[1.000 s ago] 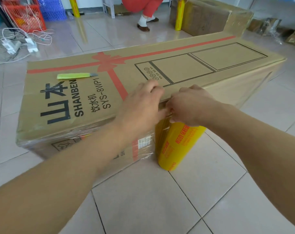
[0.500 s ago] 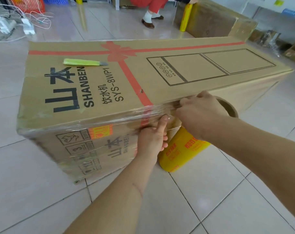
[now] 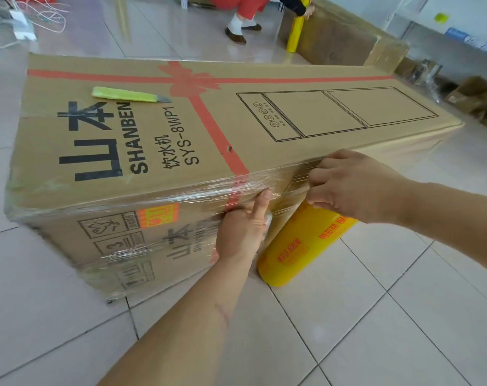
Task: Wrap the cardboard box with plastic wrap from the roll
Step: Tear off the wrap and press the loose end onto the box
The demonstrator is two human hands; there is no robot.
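Observation:
A long cardboard box (image 3: 292,115) with a red printed ribbon lies flat on the tiled floor. Clear plastic wrap (image 3: 142,196) clings around its near left end. A yellow roll of wrap (image 3: 300,243) leans against the box's near side. My left hand (image 3: 242,229) lies flat against that side, pressing the film, thumb pointing up at the top edge. My right hand (image 3: 351,185) is closed around the upper end of the roll, just below the box's top edge, with film stretched between roll and box.
A yellow-green utility knife (image 3: 125,94) lies on top of the box. Behind, another person (image 3: 242,15) holds a second yellow roll (image 3: 296,32) against another cardboard box (image 3: 342,40). Cables (image 3: 33,15) lie at far left, small boxes (image 3: 476,98) at right.
My left hand dropped from the box's top edge to its near side and now presses the film there. My right hand stayed on the roll's upper end.

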